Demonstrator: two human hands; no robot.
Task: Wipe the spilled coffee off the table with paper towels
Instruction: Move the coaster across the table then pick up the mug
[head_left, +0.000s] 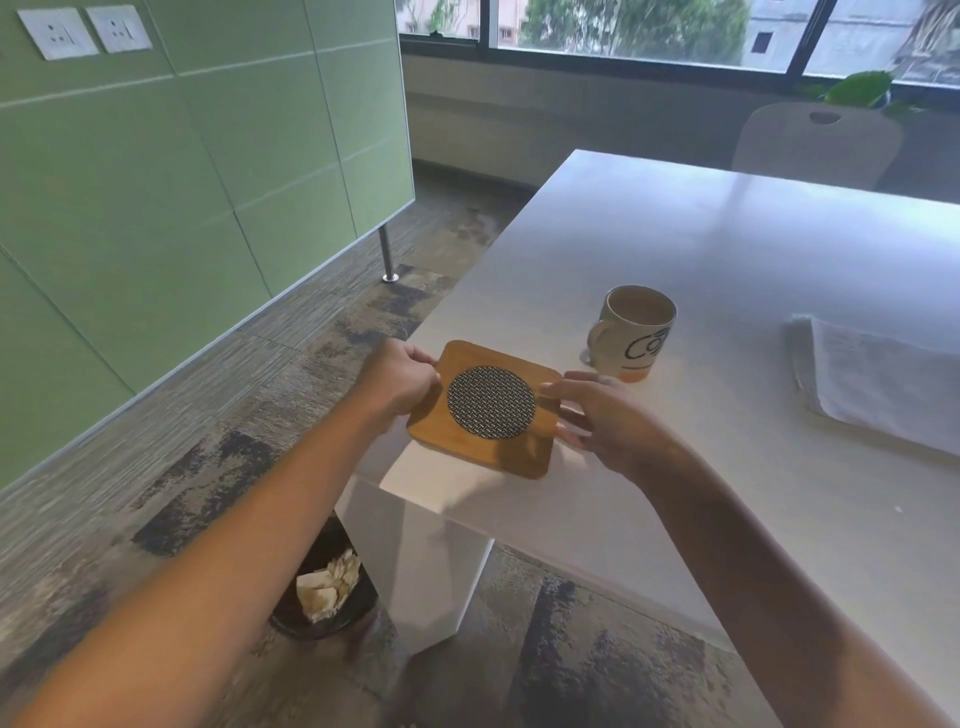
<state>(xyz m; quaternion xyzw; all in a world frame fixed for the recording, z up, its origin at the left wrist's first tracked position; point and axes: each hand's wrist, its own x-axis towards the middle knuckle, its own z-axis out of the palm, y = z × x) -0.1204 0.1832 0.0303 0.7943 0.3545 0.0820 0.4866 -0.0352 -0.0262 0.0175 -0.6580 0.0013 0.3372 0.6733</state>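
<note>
Coaster (488, 410) (wooden, mesh disc up) held over tabletop (727, 249) corner, long axis left-right; left hand (397, 382) grip pinches left edge, right hand (605, 423) fingers loosely hold right edge. Paper towels (878, 382) stacked far right beside mug (635, 332); bin (324, 587) on carpet below

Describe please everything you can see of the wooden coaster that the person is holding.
The wooden coaster is a flat square board with rounded corners, of honey-brown wood as it looks. A round dark insert with a fine metallic pattern sits in its middle. It is tilted a little, near the corner of the white table; whether it rests on the table cannot be told. The left hand grips its left edge and the right hand holds its right edge. The mug stands behind it, apart.
</note>
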